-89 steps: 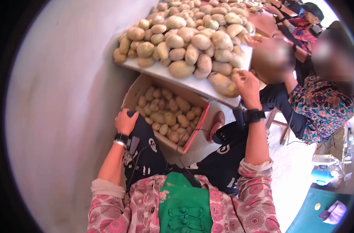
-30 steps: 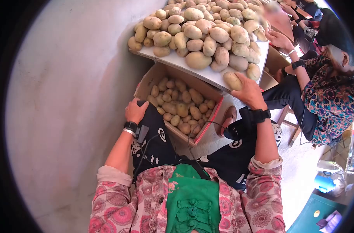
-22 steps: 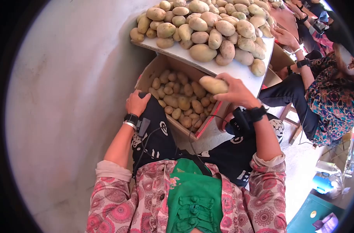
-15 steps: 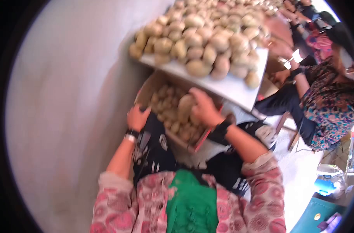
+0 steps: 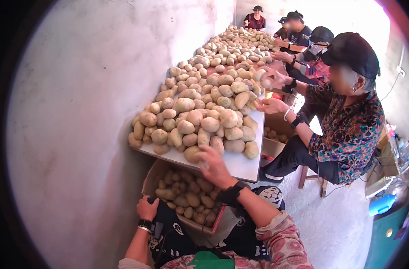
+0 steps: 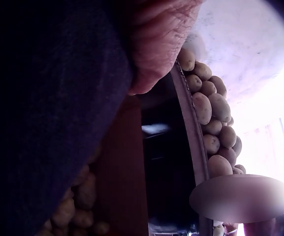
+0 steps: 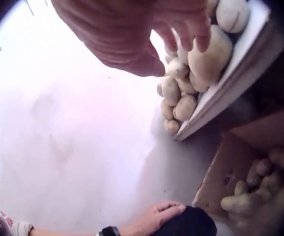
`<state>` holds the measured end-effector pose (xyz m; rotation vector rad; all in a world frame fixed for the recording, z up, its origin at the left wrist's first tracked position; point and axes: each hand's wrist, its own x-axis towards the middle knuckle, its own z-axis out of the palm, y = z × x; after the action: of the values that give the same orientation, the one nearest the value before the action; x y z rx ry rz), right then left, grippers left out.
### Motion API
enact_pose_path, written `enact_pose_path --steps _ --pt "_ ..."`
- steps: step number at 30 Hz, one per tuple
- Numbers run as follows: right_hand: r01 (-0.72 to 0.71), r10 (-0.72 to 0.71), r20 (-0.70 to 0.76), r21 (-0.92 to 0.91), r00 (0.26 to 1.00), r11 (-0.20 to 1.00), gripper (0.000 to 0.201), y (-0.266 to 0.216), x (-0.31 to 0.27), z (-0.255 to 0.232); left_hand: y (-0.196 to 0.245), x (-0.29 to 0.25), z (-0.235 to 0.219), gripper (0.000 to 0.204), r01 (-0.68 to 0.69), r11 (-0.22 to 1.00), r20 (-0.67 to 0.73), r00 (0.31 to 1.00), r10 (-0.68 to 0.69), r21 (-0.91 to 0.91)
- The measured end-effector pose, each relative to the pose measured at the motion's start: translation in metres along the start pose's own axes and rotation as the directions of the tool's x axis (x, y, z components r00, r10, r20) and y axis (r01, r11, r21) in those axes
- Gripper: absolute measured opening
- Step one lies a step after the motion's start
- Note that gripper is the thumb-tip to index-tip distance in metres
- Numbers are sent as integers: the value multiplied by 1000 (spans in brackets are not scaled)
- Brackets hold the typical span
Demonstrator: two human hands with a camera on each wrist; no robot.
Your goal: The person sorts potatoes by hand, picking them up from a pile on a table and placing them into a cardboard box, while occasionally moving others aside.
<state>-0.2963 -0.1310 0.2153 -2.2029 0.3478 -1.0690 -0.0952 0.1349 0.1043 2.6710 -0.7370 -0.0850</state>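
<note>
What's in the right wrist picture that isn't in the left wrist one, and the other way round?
Only the right wrist view: the right hand in front of a big potato, and a black wristband on the left arm.
Only the left wrist view: a smooth blurred oval over part of the potato heap.
Both: the left hand on the dark trousers, the box with potatoes inside, and the heap on the tabletop.
</note>
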Motion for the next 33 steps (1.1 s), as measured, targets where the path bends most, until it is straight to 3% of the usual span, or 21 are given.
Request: enact_pose_path --steps 4,6,7,9,15,18,25,28,30,31,33 --pt "106 -126 -138 -142 982 984 39 19 38 -36 6 -2 -4 51 22 999 -10 1000 -21 31" --pt "-84 -46 -282 -431 958 898 48 24 49 -50 3 -2 0 51 12 1000 -18 1000 -12 25" --pt "-81 -50 -286 -430 957 899 48 28 54 -55 2 -1 0 52 5 1000 -24 1000 -5 25" --pt "-225 47 -298 -598 953 769 53 41 62 -56 3 -3 -3 52 13 999 -21 1000 -13 37" --pt "-328 216 -260 -545 941 771 59 54 76 -48 6 0 -4 52 27 998 11 1000 -28 53" --pt "-370 238 -326 -443 915 817 61 65 80 -49 6 3 -2 52 25 998 18 1000 -26 51" --pt "-411 274 -334 -468 902 782 64 68 81 -50 4 -1 0 51 30 999 -7 1000 -30 43" --pt "-366 213 -355 -448 910 816 67 75 82 -48 4 0 -5 51 17 998 20 1000 -18 55" --pt "-345 221 -400 -271 890 899 68 74 82 -51 0 4 -3 51 21 999 16 1000 -22 40" --pt "-346 222 -394 -277 892 897 68 75 80 -53 -2 2 1 51 27 999 20 999 -27 25" --pt "-205 45 -507 -264 861 942 67 65 80 -62 -2 -1 1 51 19 1000 6 1000 -19 1"
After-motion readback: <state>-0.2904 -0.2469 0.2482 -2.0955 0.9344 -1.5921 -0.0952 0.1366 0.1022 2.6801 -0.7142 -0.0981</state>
